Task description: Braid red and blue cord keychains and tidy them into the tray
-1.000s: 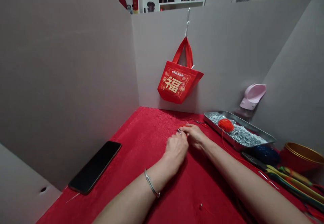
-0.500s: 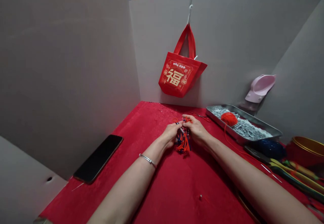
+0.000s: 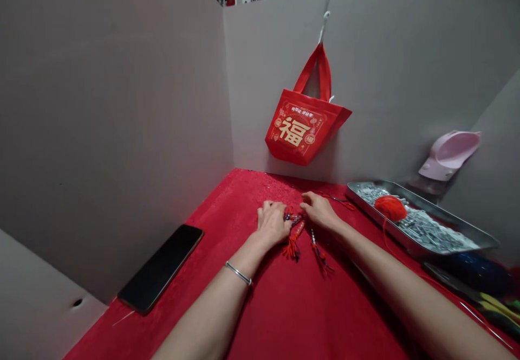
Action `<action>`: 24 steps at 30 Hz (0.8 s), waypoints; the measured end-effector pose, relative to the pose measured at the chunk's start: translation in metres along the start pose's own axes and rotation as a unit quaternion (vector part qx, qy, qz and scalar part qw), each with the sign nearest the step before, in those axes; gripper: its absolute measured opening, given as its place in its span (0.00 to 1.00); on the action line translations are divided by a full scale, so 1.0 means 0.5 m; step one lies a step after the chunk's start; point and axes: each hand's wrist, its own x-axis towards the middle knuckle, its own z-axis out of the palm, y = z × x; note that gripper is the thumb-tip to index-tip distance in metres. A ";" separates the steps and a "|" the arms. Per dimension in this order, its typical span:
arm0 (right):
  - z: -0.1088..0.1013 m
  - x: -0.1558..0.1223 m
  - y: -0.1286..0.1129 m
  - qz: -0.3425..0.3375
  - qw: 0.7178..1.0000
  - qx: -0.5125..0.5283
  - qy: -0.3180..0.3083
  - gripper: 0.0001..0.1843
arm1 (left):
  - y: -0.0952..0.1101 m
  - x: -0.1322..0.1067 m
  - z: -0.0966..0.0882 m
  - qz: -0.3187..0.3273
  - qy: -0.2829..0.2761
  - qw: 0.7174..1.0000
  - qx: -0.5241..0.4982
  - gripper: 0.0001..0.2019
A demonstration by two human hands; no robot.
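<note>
A bunch of red and dark blue knotted cords (image 3: 296,229) lies on the red cloth (image 3: 284,316) between my hands, with beads and red tassels trailing toward me. A second beaded strand with a tassel (image 3: 320,256) fans out to its right. My left hand (image 3: 273,222), wearing a thin silver bangle (image 3: 238,273), is curled over the top of the cords and hides part of them. My right hand (image 3: 319,211) lies just to the right, fingertips reaching toward the knot.
A metal tray (image 3: 447,224) of grey pieces holds a red yarn ball (image 3: 390,208) at the right. A black phone (image 3: 160,269) lies at the left. Grey partitions surround the cloth, and a red tote bag (image 3: 300,129) hangs on the back one.
The tasselled cords, held up between my hands earlier, now lie on the cloth with their strands spread. My hands have moved slightly apart, and the view has shifted to the right.
</note>
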 end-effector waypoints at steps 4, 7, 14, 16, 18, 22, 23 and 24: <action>0.001 0.085 0.009 -0.017 0.993 -0.115 -0.010 0.12 | -0.028 0.006 0.001 0.058 0.071 0.984 0.153 0.20; 0.025 0.157 0.012 -0.026 0.984 -0.175 -0.032 0.12 | -0.044 0.017 0.005 0.046 0.090 0.982 0.158 0.17; 0.093 0.214 0.012 -0.010 0.963 -0.259 -0.070 0.15 | -0.060 0.039 0.008 0.023 0.105 0.974 0.198 0.15; 0.101 0.196 0.004 -0.019 0.963 -0.260 -0.074 0.16 | -0.058 0.040 0.009 0.033 0.108 0.971 0.209 0.15; 0.102 0.171 -0.010 -0.033 0.964 -0.251 -0.085 0.16 | -0.052 0.036 0.011 0.059 0.114 0.969 0.211 0.15; 0.076 0.120 -0.046 -0.080 0.971 -0.203 -0.101 0.14 | -0.034 0.013 0.017 0.163 0.056 0.959 0.226 0.13; 0.061 0.107 -0.054 -0.093 0.973 -0.187 -0.094 0.13 | -0.030 0.007 0.018 0.186 0.033 0.954 0.234 0.13; 0.040 0.094 -0.060 -0.104 0.976 -0.173 -0.081 0.14 | -0.027 0.000 0.019 0.204 0.013 0.948 0.242 0.14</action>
